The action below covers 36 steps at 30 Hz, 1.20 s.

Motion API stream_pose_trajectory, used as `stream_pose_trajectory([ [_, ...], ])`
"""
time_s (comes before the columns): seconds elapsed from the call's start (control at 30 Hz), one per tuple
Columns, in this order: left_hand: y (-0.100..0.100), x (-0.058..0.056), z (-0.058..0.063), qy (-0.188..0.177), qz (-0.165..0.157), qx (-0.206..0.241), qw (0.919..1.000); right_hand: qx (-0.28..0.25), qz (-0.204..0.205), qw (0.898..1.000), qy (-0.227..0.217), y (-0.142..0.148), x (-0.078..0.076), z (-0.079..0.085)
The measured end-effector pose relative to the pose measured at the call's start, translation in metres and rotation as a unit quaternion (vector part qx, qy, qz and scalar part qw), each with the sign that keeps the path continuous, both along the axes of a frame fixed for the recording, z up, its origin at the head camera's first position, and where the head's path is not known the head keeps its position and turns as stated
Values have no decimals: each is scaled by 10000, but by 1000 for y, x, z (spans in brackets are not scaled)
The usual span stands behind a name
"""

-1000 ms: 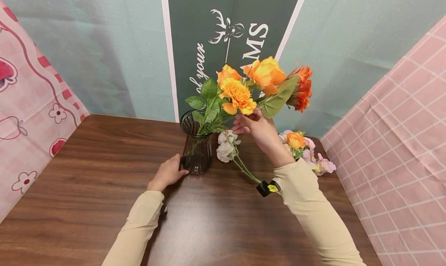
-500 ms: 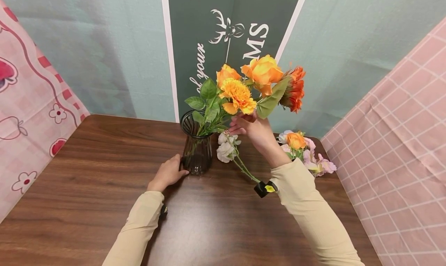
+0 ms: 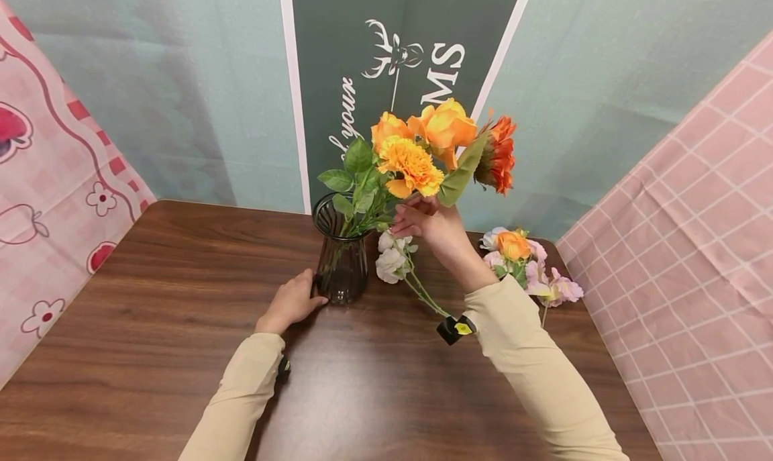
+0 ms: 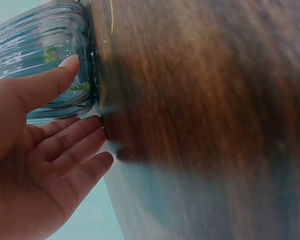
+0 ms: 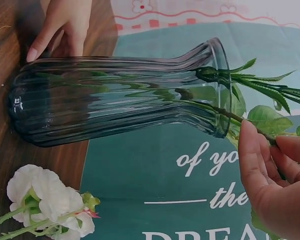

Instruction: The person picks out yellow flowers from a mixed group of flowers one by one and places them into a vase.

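A dark ribbed glass vase [image 3: 342, 273] stands upright on the table. Green stems and leaves [image 3: 357, 191] come out of its mouth, topped by a yellow-orange carnation [image 3: 413, 166] and orange flowers [image 3: 447, 129]. My left hand [image 3: 294, 300] touches the vase's base from the left, thumb in front, fingers fairly straight. My right hand [image 3: 437, 229] pinches a brown-green stem [image 5: 235, 116] between thumb and fingers, just outside the vase mouth; the stem's lower part lies inside the glass. A red-orange flower [image 3: 498, 156] with a broad leaf hangs over this hand; its stem is partly hidden.
A stem of white flowers [image 3: 392, 260] lies right of the vase, under my right forearm. Farther right are pink blossoms [image 3: 561, 288] and an orange bloom [image 3: 513, 244]. Green printed cloth [image 3: 332, 38] hangs behind the table; pink cloths hang at both sides.
My right hand has moved left toward the vase. The red-orange flower and large orange bloom have shifted left with it. The left hand and vase have stayed in place.
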<state>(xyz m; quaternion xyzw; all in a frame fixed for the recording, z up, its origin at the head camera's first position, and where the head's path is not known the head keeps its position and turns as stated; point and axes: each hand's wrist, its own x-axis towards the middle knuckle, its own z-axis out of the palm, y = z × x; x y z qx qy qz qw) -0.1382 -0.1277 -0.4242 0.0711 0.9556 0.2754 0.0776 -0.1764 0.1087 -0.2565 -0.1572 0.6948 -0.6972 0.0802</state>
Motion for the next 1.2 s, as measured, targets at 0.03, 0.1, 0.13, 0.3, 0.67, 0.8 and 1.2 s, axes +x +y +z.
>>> stream_pose_trajectory([
  [0.03, 0, 0, 0, -10, 1, 1, 10000, -21, 1, 10000, 5, 0, 0, -1],
  [0.1, 0, 1, 0, -37, 2, 2, 10000, -34, -4, 10000, 4, -1, 0, -2],
  [0.13, 0, 1, 0, -45, 4, 0, 10000, -25, -17, 10000, 0, -1, 0, -3],
  [0.3, 1, 0, -2, -54, -13, -29, 10000, 109, -76, 9999, -23, -2, 0, -6],
  [0.67, 1, 0, -2, -96, -14, -57, 9999, 364, -319, 9986, -234, -6, 2, -8],
  [0.8, 1, 0, -2, -122, -2, -39, 9999, 359, -300, 9986, -235, -6, 1, -8],
  [1.2, 1, 1, -2, 18, -17, -80, 10000, 914, -276, 9952, -223, -13, 2, -11],
])
